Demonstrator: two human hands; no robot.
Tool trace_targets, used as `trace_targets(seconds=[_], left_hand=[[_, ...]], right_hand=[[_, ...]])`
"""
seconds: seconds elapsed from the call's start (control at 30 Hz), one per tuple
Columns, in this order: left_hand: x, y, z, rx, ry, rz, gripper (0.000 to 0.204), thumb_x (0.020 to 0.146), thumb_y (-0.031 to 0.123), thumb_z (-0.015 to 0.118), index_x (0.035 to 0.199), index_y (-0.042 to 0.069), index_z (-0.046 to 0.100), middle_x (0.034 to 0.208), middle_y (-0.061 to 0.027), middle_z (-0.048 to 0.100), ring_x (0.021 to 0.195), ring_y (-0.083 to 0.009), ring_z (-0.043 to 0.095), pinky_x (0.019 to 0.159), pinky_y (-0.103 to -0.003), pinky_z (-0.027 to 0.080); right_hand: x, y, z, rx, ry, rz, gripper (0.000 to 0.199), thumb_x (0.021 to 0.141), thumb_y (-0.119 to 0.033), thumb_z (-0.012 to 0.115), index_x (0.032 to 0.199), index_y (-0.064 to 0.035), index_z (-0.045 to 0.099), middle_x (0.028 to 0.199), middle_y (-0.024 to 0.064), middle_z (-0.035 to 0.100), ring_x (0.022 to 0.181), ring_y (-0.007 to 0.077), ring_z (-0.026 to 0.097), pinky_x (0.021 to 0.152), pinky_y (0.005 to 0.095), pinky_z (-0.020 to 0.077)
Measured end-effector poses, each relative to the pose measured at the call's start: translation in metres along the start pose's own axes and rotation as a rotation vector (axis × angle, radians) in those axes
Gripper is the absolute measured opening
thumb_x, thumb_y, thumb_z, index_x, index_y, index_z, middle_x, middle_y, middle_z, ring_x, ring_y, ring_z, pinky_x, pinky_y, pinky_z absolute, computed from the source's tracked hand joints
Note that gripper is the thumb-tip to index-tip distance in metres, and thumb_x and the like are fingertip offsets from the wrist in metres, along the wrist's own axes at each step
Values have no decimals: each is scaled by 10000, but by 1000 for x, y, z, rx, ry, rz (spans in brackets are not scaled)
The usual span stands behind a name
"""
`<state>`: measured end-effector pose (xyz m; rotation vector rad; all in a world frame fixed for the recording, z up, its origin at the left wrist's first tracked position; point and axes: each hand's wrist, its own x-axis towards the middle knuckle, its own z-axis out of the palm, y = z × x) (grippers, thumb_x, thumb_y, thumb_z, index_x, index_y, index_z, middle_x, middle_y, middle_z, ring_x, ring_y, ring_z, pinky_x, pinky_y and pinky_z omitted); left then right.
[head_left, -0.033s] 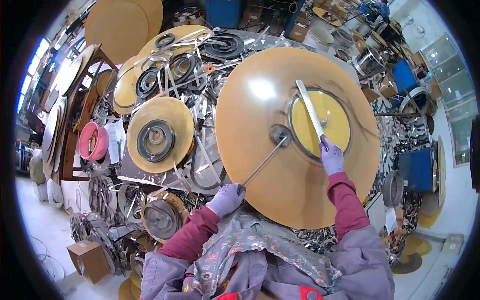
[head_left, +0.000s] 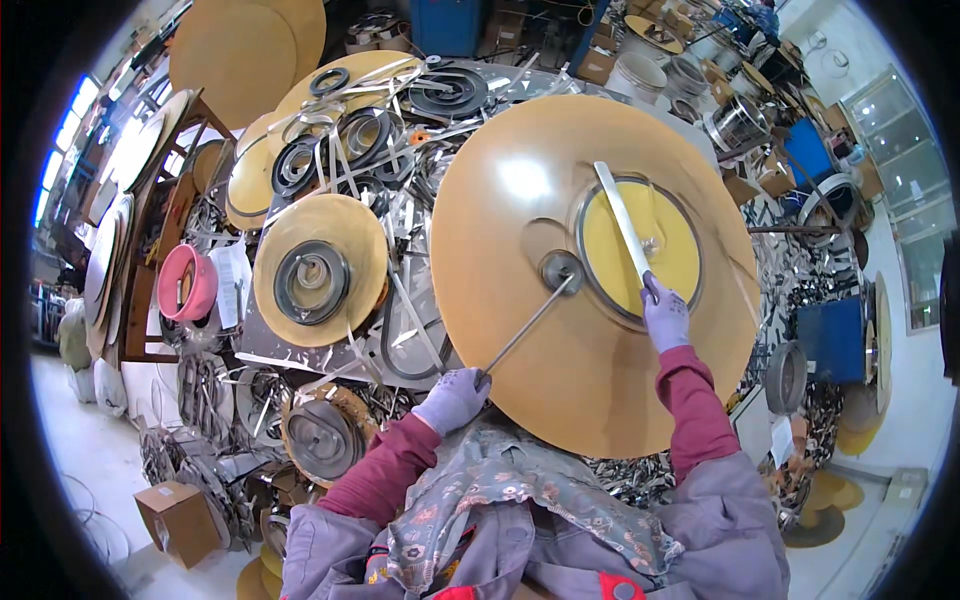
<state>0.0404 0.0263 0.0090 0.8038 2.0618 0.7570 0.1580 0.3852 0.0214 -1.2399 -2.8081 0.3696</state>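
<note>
A large tan disc (head_left: 520, 340) lies before me, with a dark-edged ring (head_left: 585, 245) around a yellow round centre (head_left: 640, 215). My left hand (head_left: 453, 400), in a pale purple glove, is closed at the disc's near-left edge on a thin metal rod (head_left: 525, 328). The rod's far end meets a small grey round piece (head_left: 561, 271) on the disc, left of the ring. My right hand (head_left: 666, 314), gloved alike, is closed on the near end of a flat whitish strip (head_left: 622, 220). That strip slants across the yellow centre and past the ring's far side.
To the left, a smaller tan disc (head_left: 325, 215) bears a coil of dark strip (head_left: 312, 282). Metal strips and black coils (head_left: 448, 92) crowd the table behind it. A pink tub (head_left: 187, 283) stands farther left, a cardboard box (head_left: 182, 522) on the floor, a blue panel (head_left: 832, 340) at right.
Faint dark streaks on the large disc show in different places. My right hand and the strip have shifted very slightly; my left hand looks still.
</note>
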Motion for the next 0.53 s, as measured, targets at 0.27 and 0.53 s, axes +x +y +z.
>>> trace_targets(seconds=[0.27, 0.53], left_hand=[[-19, -9, -14, 68, -1, 1, 306, 911, 267, 480, 898, -13, 606, 836, -248, 622, 827, -407, 601, 741, -485, 462], [-48, -32, -7, 46, 170, 29, 278, 855, 264, 566, 884, -8, 615, 791, -247, 609, 795, -407, 598, 714, -450, 469]], right_hand=[[-8, 65, -30, 383, 185, -194, 400, 882, -229, 576, 1248, -69, 555, 839, 85, 660, 718, 192, 635, 623, 313, 490], [4, -98, -77, 938, -466, -68, 419, 882, -256, 633, 1215, -26, 525, 634, -54, 469, 442, 21, 386, 368, 184, 269]])
